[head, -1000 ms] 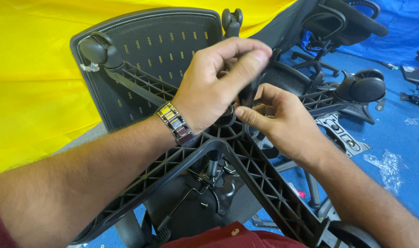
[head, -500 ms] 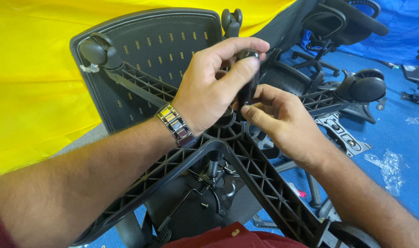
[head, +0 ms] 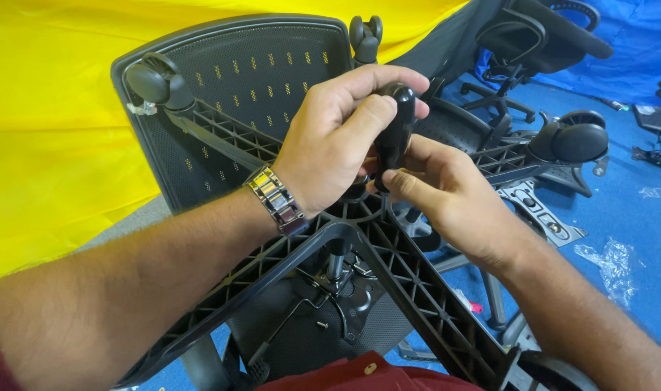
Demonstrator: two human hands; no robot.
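Note:
An upturned black office chair lies in front of me, its ribbed five-arm base facing up. My left hand, with a metal watch at the wrist, grips a glossy black caster from above, over the hub of the base. My right hand pinches the lower end of the same caster with thumb and fingertips. The hub itself is mostly hidden behind both hands. Other casters are fitted at the arm ends: one at the far left, one at the top, one at the right.
The chair's mesh backrest lies on a yellow sheet. Blue floor spreads to the right with plastic wrap scraps, a metal seat plate and another black chair at the back.
The caster has turned in my hands so its rounded black side faces up, and my left thumb has shifted along it. Both hands stay over the hub.

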